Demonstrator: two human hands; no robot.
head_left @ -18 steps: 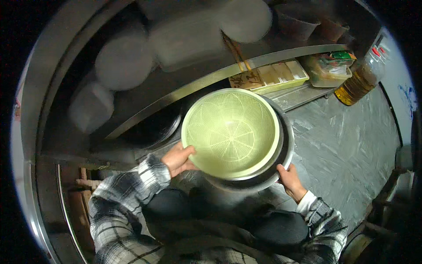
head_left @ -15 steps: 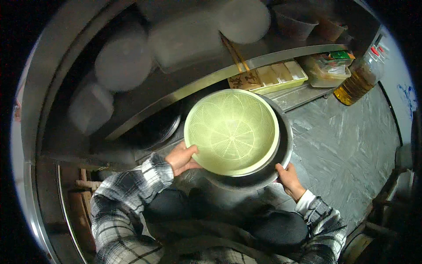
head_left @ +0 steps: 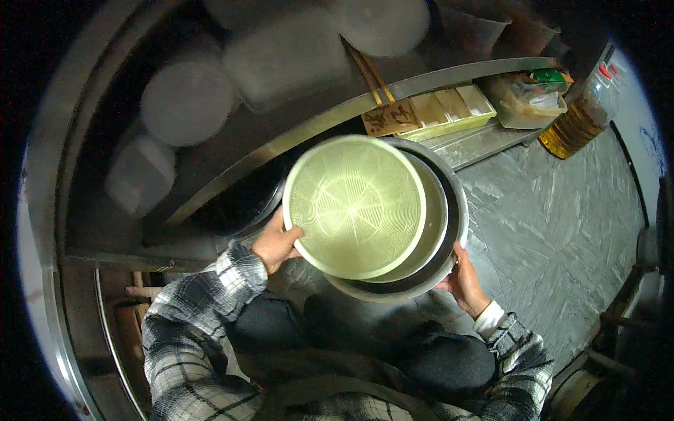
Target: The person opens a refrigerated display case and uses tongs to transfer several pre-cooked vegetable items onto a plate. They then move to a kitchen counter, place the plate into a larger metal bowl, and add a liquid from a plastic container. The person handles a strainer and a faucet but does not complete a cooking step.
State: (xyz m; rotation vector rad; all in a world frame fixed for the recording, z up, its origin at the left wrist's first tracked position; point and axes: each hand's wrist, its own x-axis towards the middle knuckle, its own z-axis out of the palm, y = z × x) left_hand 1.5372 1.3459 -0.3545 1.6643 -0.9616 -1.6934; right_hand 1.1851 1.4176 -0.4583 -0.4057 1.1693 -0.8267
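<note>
My left hand [head_left: 274,244] grips the left edge of a pale green mesh colander [head_left: 354,231], thumb over its rim. Below it shows the rim of a second pale round vessel [head_left: 437,224], mostly hidden by the colander. Both overlap a wide dark metal basin [head_left: 460,210]. At the basin's lower right, my right hand [head_left: 465,284] is closed on its edge, fingers partly under it. The colander looks empty, and the basin's inside is largely covered.
Ahead runs a metal shelf with chopsticks [head_left: 370,74] and blurred tubs [head_left: 291,59]. Beneath stand a divided tray [head_left: 453,112], a plastic container [head_left: 523,105] and a jug of amber liquid [head_left: 577,126]. Grey floor [head_left: 547,217] lies to the right.
My left hand has shifted the green colander leftward, uncovering more of the second vessel and the basin. My right hand has stayed on the basin's edge.
</note>
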